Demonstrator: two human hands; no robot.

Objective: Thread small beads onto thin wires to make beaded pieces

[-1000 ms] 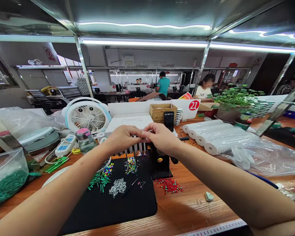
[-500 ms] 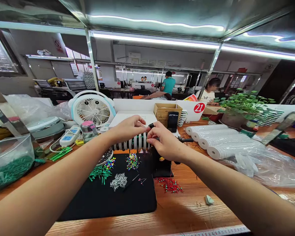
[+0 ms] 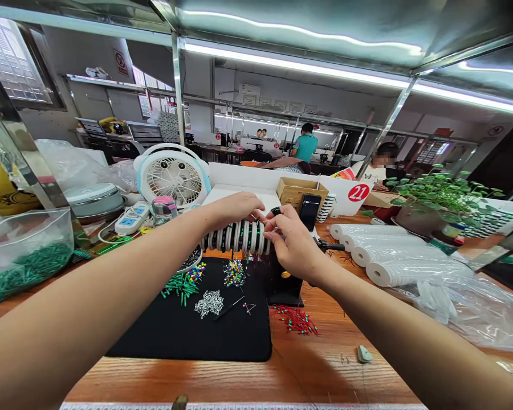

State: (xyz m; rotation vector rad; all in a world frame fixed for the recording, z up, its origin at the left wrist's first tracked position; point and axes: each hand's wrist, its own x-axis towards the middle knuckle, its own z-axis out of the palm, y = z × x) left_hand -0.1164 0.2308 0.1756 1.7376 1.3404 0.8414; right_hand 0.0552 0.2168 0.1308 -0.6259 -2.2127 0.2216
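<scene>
My left hand [image 3: 235, 207] and my right hand [image 3: 294, 241] meet above a row of white and green spools [image 3: 235, 237] mounted on a black stand [image 3: 284, 285]. Both hands pinch something small between thumb and fingers at the right end of the row; I cannot make out what it is. Below them lies a black mat [image 3: 188, 324] with green tubes [image 3: 180, 285], a heap of coloured beads [image 3: 233, 274], a pile of silver bits [image 3: 209, 303] and a long needle [image 3: 227, 309]. Red pieces [image 3: 296, 320] lie on the wood beside the mat.
A small fan [image 3: 173, 175], a power strip [image 3: 131, 217], a jar with a pink lid [image 3: 164, 209] and a bag of green tubes [image 3: 23, 256] stand at the left. White rolls [image 3: 393, 256], plastic bags [image 3: 474, 302] and a potted plant [image 3: 436, 199] lie to the right. A phone [image 3: 309, 211] leans on a cardboard box [image 3: 298, 192]. People work at benches behind.
My head has tilted, so the scene shifted right and down. My hands lifted slightly off the spools and now pinch at the right end of the row.
</scene>
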